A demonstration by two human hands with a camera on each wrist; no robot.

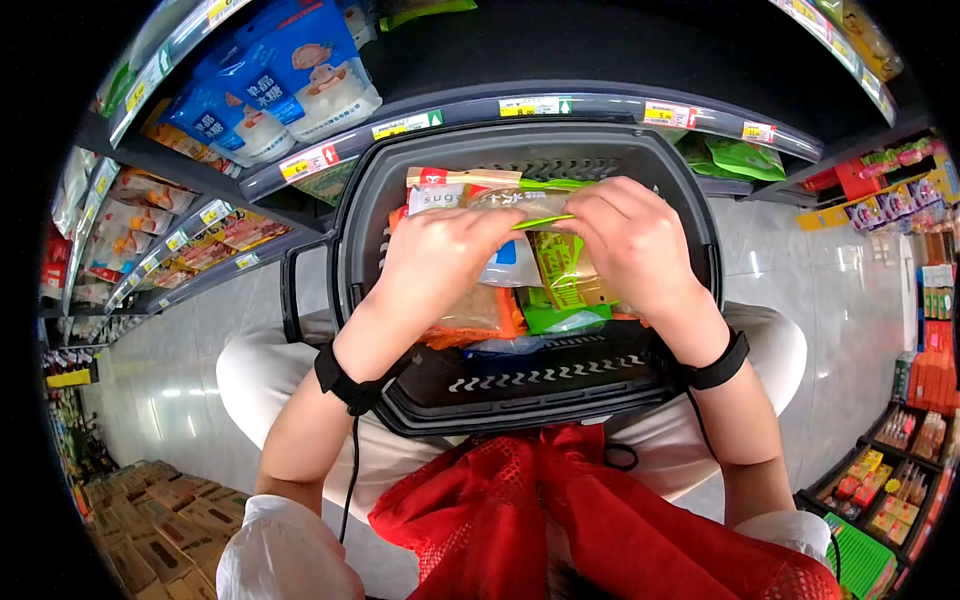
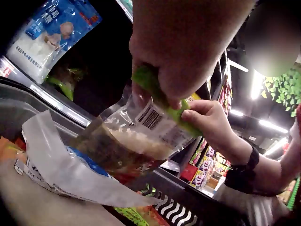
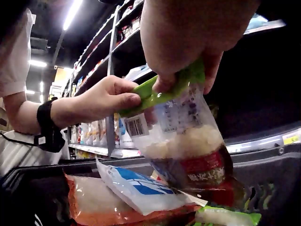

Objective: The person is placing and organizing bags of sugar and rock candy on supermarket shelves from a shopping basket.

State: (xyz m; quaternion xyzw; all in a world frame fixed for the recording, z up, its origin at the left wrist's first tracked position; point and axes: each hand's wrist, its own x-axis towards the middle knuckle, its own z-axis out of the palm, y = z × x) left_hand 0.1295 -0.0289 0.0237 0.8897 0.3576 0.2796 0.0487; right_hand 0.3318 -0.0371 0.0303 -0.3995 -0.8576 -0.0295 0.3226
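Note:
Both hands pinch the green top edge of a clear bag (image 2: 136, 143) holding pale pieces, with a red and brown lower part. In the head view the left hand (image 1: 445, 245) is at the bag's left end and the right hand (image 1: 635, 235) at its right end. The right wrist view shows the bag (image 3: 183, 141) upright, hanging from the fingers above the basket. Below it, in the black basket (image 1: 420, 400), lie a white and blue packet (image 3: 141, 188), an orange-edged bag (image 3: 94, 197) and green packets (image 1: 565, 318).
A shelf edge with price tags (image 1: 535, 107) runs just beyond the basket. Blue and white bags (image 1: 325, 80) stand on that shelf at the upper left. More stocked shelves line both sides, and cartons (image 1: 165, 530) lie on the floor at lower left. The basket sits between the person's knees.

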